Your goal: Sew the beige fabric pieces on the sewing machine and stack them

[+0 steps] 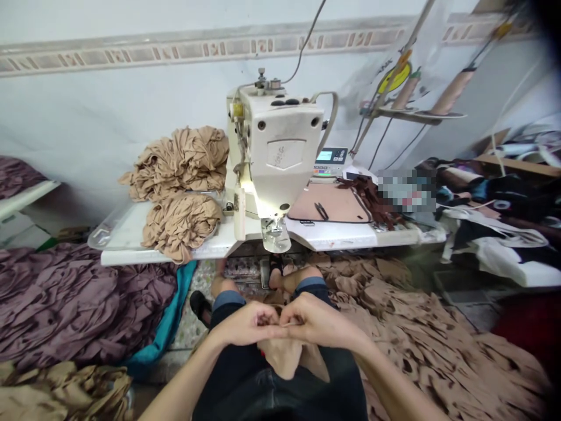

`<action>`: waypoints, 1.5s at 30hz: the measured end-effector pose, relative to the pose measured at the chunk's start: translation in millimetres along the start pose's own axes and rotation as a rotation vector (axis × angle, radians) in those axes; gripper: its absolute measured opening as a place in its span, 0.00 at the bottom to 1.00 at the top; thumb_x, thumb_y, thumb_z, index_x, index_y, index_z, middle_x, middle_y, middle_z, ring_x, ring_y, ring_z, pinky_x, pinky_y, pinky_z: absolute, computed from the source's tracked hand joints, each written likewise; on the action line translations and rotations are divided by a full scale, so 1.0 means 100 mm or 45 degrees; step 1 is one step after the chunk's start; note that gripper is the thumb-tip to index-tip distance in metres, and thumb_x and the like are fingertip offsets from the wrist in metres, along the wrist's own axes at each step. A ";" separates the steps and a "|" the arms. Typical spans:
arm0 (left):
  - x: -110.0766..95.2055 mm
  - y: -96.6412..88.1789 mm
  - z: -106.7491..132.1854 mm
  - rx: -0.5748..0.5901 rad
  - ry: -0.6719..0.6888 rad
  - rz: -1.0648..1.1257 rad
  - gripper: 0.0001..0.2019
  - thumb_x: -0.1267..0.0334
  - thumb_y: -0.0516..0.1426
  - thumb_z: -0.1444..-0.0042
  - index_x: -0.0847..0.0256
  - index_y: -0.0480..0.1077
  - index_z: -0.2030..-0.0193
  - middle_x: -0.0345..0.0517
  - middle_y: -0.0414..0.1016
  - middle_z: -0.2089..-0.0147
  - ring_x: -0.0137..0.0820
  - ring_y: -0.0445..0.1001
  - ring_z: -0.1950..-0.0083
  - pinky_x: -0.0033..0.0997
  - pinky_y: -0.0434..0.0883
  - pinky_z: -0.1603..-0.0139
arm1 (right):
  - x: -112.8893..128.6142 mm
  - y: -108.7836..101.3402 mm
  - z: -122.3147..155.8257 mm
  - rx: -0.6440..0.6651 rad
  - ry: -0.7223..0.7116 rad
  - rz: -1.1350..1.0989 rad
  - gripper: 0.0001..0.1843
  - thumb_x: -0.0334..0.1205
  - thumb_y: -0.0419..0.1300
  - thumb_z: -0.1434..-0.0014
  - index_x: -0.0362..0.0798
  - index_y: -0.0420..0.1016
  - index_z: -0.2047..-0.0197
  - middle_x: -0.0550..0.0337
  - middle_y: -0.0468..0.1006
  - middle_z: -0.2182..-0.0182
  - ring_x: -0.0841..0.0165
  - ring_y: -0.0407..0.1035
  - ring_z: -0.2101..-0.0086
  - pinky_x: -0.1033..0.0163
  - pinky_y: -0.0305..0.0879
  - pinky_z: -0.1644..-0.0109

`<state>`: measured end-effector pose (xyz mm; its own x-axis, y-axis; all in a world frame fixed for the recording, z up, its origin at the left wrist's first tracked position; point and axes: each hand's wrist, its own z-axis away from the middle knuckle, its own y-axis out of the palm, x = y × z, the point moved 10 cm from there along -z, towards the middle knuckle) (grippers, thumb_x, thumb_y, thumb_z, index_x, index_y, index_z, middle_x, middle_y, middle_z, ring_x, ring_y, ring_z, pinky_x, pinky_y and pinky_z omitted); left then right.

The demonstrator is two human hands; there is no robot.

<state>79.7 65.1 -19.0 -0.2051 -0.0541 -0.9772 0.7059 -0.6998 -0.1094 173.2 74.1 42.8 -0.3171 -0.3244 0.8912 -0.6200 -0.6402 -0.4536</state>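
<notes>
1. The left hand (244, 326) and the right hand (316, 323) meet over the person's lap, in front of the bench's near edge, with knuckles touching.
2. Both hands are closed narrow, fingers curled, pinching the top edge of a tan fabric piece (284, 355).
3. The tan fabric piece hangs down from the two hands and lies on the dark shorts, between the knees.
4. A cream sewing machine (276, 155) stands at the middle of the bench (350, 237), its presser foot near the front edge and lit by its lamp.
5. Two bundles of tan fabric (182, 175) lie on the left part of the bench, one toward the back and one by the front edge.
6. Right of the machine lies a pinkish mat with black snips (321, 210) on it.
7. A heap of purple fabric (79, 304) lies below the bench's left end.
8. A heap of tan pieces (416, 339) spreads over the floor to the person's right.
</notes>
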 end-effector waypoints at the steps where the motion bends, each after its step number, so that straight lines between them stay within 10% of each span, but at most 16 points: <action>1: 0.06 0.01 0.02 0.002 -0.025 0.030 0.20 0.45 0.65 0.37 0.63 0.77 0.66 0.39 0.70 0.73 0.27 0.63 0.72 0.26 0.59 0.71 | -0.06 -0.03 0.03 -0.014 0.033 -0.018 0.18 0.47 0.67 0.33 0.46 0.84 0.72 0.65 0.71 0.81 0.73 0.56 0.78 0.66 0.48 0.73; 13: -0.04 -0.51 0.21 -0.479 0.064 0.132 0.22 0.49 0.65 0.35 0.59 0.81 0.41 0.37 0.66 0.70 0.26 0.61 0.74 0.25 0.59 0.72 | -0.61 -0.19 0.14 -0.346 0.272 -0.482 0.21 0.56 0.69 0.35 0.44 0.85 0.65 0.58 0.80 0.73 0.67 0.68 0.72 0.65 0.62 0.68; 23: -0.49 -0.54 0.24 -0.572 0.338 -0.691 0.16 0.58 0.55 0.26 0.57 0.86 0.50 0.48 0.75 0.66 0.35 0.73 0.64 0.31 0.65 0.62 | -0.07 -0.57 0.21 -0.626 0.032 -0.136 0.18 0.50 0.66 0.33 0.48 0.85 0.70 0.56 0.82 0.73 0.62 0.73 0.70 0.60 0.67 0.64; 33: -0.76 -0.76 0.14 -0.737 0.314 -0.225 0.19 0.51 0.56 0.28 0.60 0.81 0.61 0.47 0.77 0.64 0.36 0.74 0.62 0.30 0.69 0.59 | 0.09 -0.99 0.14 -1.099 0.001 -0.163 0.20 0.56 0.68 0.38 0.48 0.84 0.72 0.57 0.79 0.76 0.64 0.67 0.74 0.61 0.62 0.70; 45: -0.88 -1.13 -0.17 -0.883 0.216 0.027 0.19 0.46 0.65 0.39 0.62 0.76 0.68 0.42 0.74 0.71 0.30 0.67 0.71 0.26 0.61 0.70 | -0.26 -1.25 -0.17 -1.139 0.021 -0.500 0.21 0.57 0.73 0.44 0.45 0.85 0.70 0.56 0.83 0.73 0.62 0.73 0.71 0.60 0.69 0.65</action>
<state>29.5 161.1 76.0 -0.1176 0.0884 -0.9891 0.9888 -0.0822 -0.1249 246.9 173.9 75.9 0.0228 -0.1864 0.9822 -0.9971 0.0665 0.0357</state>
